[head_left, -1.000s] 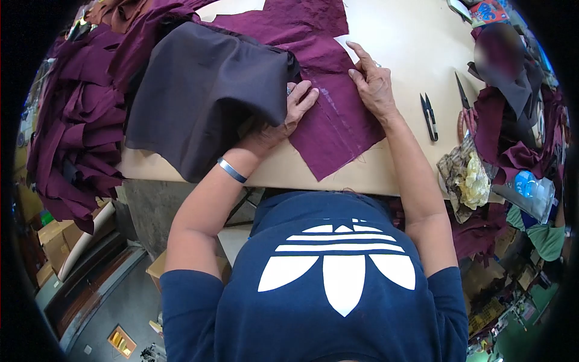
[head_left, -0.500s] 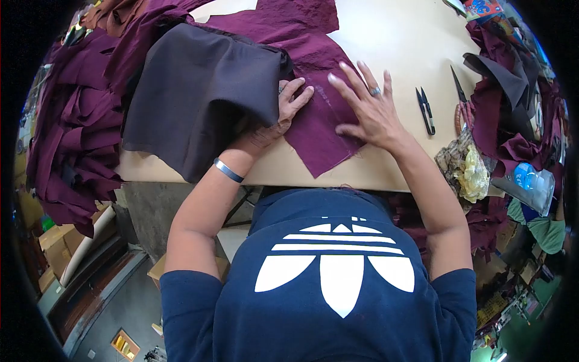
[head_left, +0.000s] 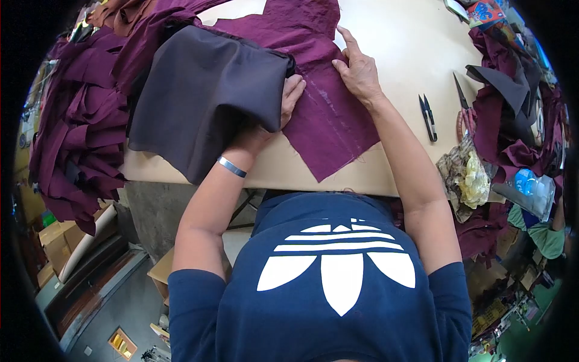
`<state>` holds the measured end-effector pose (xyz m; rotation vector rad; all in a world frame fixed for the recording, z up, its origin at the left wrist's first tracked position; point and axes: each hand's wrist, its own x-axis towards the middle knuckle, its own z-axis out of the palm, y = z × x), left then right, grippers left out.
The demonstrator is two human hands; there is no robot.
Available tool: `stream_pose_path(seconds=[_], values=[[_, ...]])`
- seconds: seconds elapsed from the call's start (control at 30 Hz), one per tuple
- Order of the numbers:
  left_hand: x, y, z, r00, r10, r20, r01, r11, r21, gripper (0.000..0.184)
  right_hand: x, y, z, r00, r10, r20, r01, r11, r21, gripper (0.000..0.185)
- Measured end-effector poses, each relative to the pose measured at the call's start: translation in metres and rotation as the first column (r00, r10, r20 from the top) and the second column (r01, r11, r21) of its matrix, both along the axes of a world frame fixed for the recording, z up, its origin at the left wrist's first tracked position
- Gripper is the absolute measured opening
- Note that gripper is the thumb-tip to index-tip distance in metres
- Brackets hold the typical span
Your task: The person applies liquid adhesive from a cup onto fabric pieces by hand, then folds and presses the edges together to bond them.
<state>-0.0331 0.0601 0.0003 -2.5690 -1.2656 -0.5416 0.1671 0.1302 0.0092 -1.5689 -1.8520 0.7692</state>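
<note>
A maroon cloth piece (head_left: 338, 114) lies on the table, its pointed corner near the front edge and a pale line running down it. Over its left part rests a dark grey cloth (head_left: 187, 90). My left hand (head_left: 292, 99) comes out from beneath the grey cloth, which drapes over its wrist. Its visible fingers lie together on the maroon cloth, and the thumb is hidden. At the maroon cloth's right edge is my right hand (head_left: 362, 72), index finger and thumb stretched apart, the other fingers curled, with nothing seen in it.
Small thread snips (head_left: 427, 117) and scissors (head_left: 463, 108) lie on the table (head_left: 410, 42) to the right. Near them sit a crumpled yellowish bundle (head_left: 473, 181) and a clear plastic bag (head_left: 531, 193). Stacked maroon pieces (head_left: 84, 120) hang over the left side.
My right hand has moved up and away, from spread over the maroon cloth to its right edge. My left hand's fingers have drawn back toward the grey cloth.
</note>
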Motion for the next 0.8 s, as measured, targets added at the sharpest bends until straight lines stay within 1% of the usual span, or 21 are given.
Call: stream_pose_path(seconds=[0.17,0.27,0.37,0.47,0.57,0.67,0.77,0.8], values=[[-0.002,-0.001,0.000,1.000,-0.030,-0.004,0.030,0.999,-0.026,0.037,0.002,-0.009,0.006,0.991,0.039,-0.128,-0.029,0.996,0.082,0.072],[-0.001,-0.002,0.001,0.997,-0.018,-0.072,0.013,0.998,-0.065,0.039,0.003,-0.007,0.003,0.991,0.068,-0.114,-0.054,0.991,0.122,0.071],[-0.004,-0.001,0.001,0.992,-0.063,-0.112,0.052,0.993,-0.104,0.042,0.003,-0.005,-0.008,0.993,0.071,-0.095,-0.054,0.984,0.170,0.070],[-0.008,-0.003,-0.005,0.993,-0.110,-0.039,0.102,0.982,-0.161,0.046,0.003,-0.002,-0.015,0.992,0.095,-0.084,-0.066,0.951,0.304,0.069],[-0.008,-0.004,-0.009,0.986,-0.124,-0.110,0.102,0.977,-0.186,0.047,0.003,-0.001,-0.014,0.997,0.075,-0.015,-0.069,0.971,0.229,0.069],[-0.008,-0.007,0.009,0.987,-0.101,-0.124,0.083,0.986,-0.146,0.045,0.002,0.002,-0.007,0.998,0.046,-0.037,-0.040,0.990,0.138,0.071],[-0.001,-0.003,0.004,0.982,0.027,-0.186,-0.032,0.999,-0.026,0.042,-0.006,0.008,0.003,0.996,0.039,-0.079,-0.026,0.986,0.166,0.072],[-0.001,-0.001,-0.002,0.987,0.034,-0.160,-0.038,0.999,-0.022,0.042,-0.007,0.010,0.002,0.995,0.032,-0.097,-0.020,0.993,0.118,0.072]])
